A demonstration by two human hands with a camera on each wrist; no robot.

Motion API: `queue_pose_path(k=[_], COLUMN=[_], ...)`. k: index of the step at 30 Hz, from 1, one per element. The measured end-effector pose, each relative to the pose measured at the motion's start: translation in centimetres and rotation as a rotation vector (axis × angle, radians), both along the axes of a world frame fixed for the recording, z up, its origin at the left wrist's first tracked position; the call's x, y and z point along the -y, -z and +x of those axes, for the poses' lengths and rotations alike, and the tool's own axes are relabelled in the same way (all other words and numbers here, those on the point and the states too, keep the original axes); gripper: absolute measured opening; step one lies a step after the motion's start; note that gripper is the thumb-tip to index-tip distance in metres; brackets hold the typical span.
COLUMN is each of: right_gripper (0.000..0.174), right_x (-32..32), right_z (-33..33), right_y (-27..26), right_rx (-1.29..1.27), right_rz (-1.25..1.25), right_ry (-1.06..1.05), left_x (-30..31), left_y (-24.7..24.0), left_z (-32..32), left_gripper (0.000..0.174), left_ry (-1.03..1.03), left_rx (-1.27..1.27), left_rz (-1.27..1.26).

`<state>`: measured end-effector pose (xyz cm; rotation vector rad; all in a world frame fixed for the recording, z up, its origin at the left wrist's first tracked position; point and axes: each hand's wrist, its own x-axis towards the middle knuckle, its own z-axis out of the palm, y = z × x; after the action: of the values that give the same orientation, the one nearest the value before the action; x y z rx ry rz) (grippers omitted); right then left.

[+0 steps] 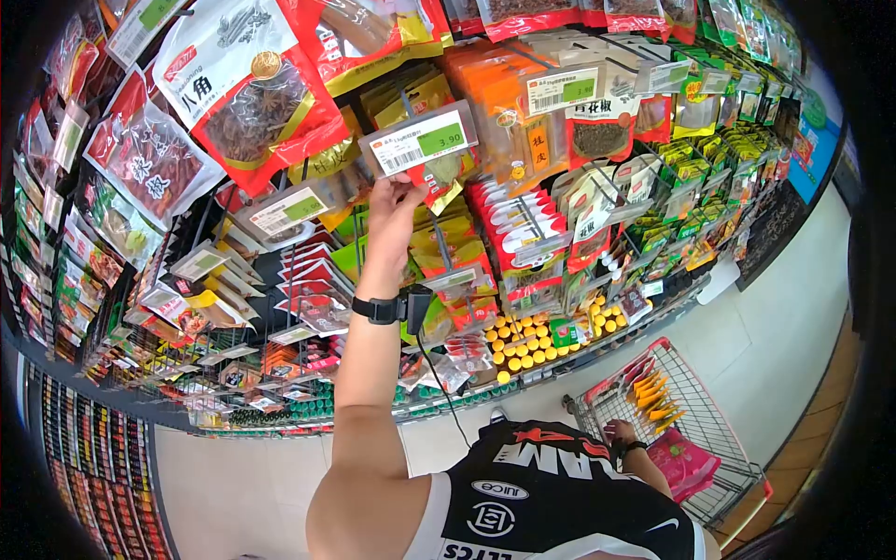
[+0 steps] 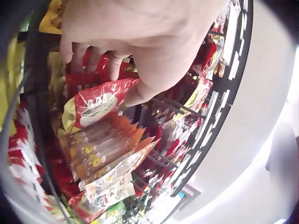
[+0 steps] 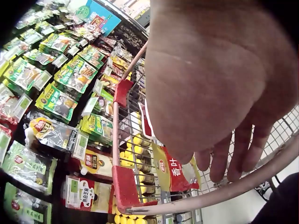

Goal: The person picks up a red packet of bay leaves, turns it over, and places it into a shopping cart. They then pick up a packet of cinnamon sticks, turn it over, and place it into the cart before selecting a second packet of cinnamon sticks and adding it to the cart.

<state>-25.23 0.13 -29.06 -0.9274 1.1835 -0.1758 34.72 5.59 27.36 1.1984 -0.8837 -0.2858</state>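
My left hand (image 1: 392, 215) reaches up to the hanging spice rack, under a price tag (image 1: 425, 140) reading 3.90. It pinches the edge of a red and yellow spice packet (image 2: 100, 103) between thumb and fingers; more red packets hang behind it, partly hidden by the fingers. Low on the other side, my right hand (image 1: 619, 433) is over the rim of a wire shopping cart (image 1: 719, 411). In the right wrist view its fingers (image 3: 240, 151) point down, loosely extended, beside a red and yellow bay leaf packet (image 3: 175, 170).
Orange-yellow packets (image 1: 653, 397) and a pink bag (image 1: 684, 464) lie in the cart. A large star anise bag (image 1: 245, 103) hangs left of my left hand, orange cinnamon packets (image 1: 523, 140) to its right. Yellow-capped jars (image 1: 523, 350) line the bottom shelf.
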Motion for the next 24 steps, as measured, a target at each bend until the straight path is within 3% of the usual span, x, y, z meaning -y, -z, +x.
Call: queue_pose_path(k=[4,5,9,18,19,22,24], right_gripper=[0.030,0.029,0.029,0.036,0.035,0.033,0.030], right_x=[0.2,0.2,0.3,-0.4,-0.6,-0.4,-1.0], right_z=[2.0,2.4,2.6,2.2,2.1,1.8,2.1], right_y=[-4.0,-4.8,-4.1,-4.0,-3.7,-3.2,-3.7], right_rx=[-0.064,-0.072,-0.068,-0.157,-0.150,-0.155,-0.107], right_rz=[0.137,0.137,0.139,0.110,0.131,0.123,0.124], right_ry=[0.156,0.149,0.144,0.060,0.109,0.053,0.182], left_x=[0.4,0.7,1.3,-1.8,-2.2,-4.3,-5.3], left_y=[-0.6,-0.1,0.4,0.0,-0.2,-0.1,0.4], left_z=[-0.7,-0.2,0.6,-2.1,-2.4,-4.3,-5.8], left_gripper=[0.036,0.037,0.023,0.024,0.023,0.027,0.035], left_ry=[-0.136,-0.336,-0.386,-0.485,-0.481,-0.085,-0.026], left_rx=[0.116,0.410,0.534,0.527,0.533,0.063,0.060], left_rz=[0.157,0.193,0.180,0.009,-0.053,-0.093,-0.118])
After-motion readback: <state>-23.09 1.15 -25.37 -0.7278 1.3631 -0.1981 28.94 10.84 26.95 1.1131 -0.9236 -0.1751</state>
